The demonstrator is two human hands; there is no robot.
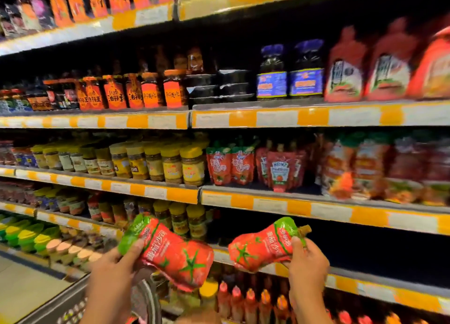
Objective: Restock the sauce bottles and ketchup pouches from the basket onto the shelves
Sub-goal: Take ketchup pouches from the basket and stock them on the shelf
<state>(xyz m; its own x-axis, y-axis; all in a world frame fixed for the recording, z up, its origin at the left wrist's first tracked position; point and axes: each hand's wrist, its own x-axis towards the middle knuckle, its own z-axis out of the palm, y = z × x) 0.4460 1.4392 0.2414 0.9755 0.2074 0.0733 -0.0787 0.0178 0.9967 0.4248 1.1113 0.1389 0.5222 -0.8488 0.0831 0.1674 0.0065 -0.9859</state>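
Note:
My left hand [114,265] grips a red ketchup pouch [175,253] with a green top and a tomato picture, held tilted below the shelves. My right hand [308,262] grips a second pouch [263,247] of the same kind by its green spout end. Both pouches hang in front of a dark, empty stretch of shelf [365,248]. Matching red pouches [229,166] stand upright on the shelf above, beside Heinz pouches [280,170]. The basket [80,309] shows as a metal edge at the bottom left.
Shelf rails [292,205] with orange and white price tags run across the view. Yellow-lidded jars [170,164] fill the shelf to the left. Sauce bottles [243,299] with red and orange caps stand on the lowest shelf. Large red bottles [365,65] sit at the upper right.

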